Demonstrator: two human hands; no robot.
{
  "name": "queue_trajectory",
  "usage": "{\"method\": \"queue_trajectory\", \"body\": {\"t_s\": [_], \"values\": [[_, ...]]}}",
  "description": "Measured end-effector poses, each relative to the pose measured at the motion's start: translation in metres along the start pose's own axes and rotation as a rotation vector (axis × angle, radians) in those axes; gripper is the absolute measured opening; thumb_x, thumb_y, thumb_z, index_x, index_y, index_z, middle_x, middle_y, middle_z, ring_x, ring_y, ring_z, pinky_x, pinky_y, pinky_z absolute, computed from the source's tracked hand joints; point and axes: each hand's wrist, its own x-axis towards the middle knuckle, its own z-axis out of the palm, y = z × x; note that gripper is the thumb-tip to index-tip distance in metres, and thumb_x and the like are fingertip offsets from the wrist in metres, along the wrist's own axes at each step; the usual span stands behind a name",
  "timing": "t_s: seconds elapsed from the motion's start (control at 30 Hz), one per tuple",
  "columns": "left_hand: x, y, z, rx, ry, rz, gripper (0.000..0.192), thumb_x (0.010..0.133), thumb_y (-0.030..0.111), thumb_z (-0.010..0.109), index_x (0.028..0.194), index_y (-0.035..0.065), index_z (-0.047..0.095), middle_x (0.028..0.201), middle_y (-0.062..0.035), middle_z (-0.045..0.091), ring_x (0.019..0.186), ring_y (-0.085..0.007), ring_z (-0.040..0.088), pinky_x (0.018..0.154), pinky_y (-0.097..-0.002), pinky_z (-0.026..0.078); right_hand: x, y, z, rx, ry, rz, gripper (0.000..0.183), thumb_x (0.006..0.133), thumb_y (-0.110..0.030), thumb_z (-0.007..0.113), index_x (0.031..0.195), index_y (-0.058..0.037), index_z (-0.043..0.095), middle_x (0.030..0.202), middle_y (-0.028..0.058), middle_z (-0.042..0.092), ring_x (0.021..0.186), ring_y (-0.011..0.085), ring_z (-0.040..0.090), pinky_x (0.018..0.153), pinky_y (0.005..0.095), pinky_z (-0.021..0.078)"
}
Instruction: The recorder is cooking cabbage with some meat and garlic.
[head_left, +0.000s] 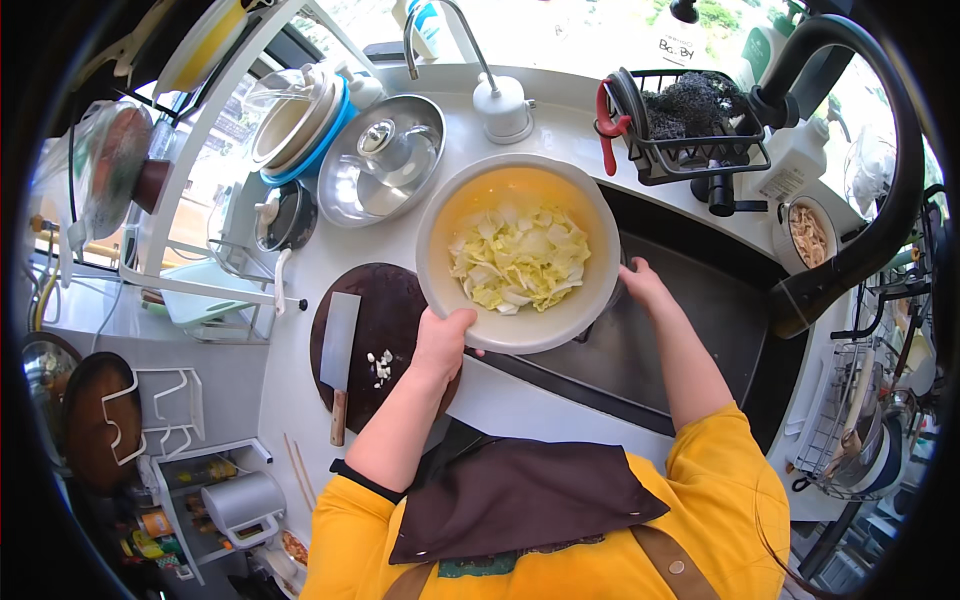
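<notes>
Chopped cabbage leaves (521, 255) lie in a large pale plastic basin (517, 341) at the centre. My left hand (444, 341) grips the basin's lower left rim, thumb on top. My right hand (643, 283) is at its right side; the fingertips are partly hidden behind the rim. The basin overlaps the left end of the sink. To its lower left is a round dark cutting board (401, 300), partly under my left forearm. On the board lie a cleaver (341, 345) with a wooden handle and small chopped white pieces (381, 366).
A dark sink (675, 330) with a black faucet (892, 150) is at right. Behind it stands a black wire caddy (701, 161) with red-handled scissors (609, 127). A metal lid (382, 169), a lidded pot (285, 216) and a water dispenser (504, 105) stand behind the board and basin.
</notes>
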Motion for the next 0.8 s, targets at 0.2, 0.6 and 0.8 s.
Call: {"method": "queue_trajectory", "body": {"t_s": [0.2,0.6,0.8], "values": [[0.002,-0.008,0.008,0.021,0.088,-0.049,0.035,0.081,0.002,0.053,0.113,-0.0106,0.051,0.088,-0.0176,0.063,0.060,-0.0239,0.063,0.039,-0.0320,0.047,0.046,0.042,0.051,0.162,0.060,0.084,0.038,0.075,-0.011,0.063,0.110,0.0022,0.059,0.087,0.0184,0.067,0.059,0.0264,0.065,0.045,0.0384,0.0502],[-0.020,-0.003,-0.012,-0.275,0.071,-0.317,0.035,0.085,0.007,0.056,0.118,-0.0020,0.052,0.098,-0.0133,0.065,0.070,-0.0216,0.062,0.047,-0.0315,0.044,0.027,0.075,-0.004,0.223,0.115,-0.143,0.020,0.075,-0.002,0.056,0.094,0.0035,0.060,0.062,0.0093,0.061,0.040,0.0198,0.054,0.039,0.0333,0.0444],[-0.035,0.002,-0.013,-0.497,-0.047,-0.337,0.037,0.085,0.011,0.056,0.120,0.0029,0.051,0.102,-0.0102,0.063,0.073,-0.0203,0.061,0.051,-0.0295,0.042,-0.029,0.033,-0.025,-0.386,0.416,0.040,0.059,0.078,-0.028,0.072,0.129,-0.0065,0.052,0.129,0.0251,0.051,0.117,0.0340,0.055,0.092,0.0447,0.0471]]}}
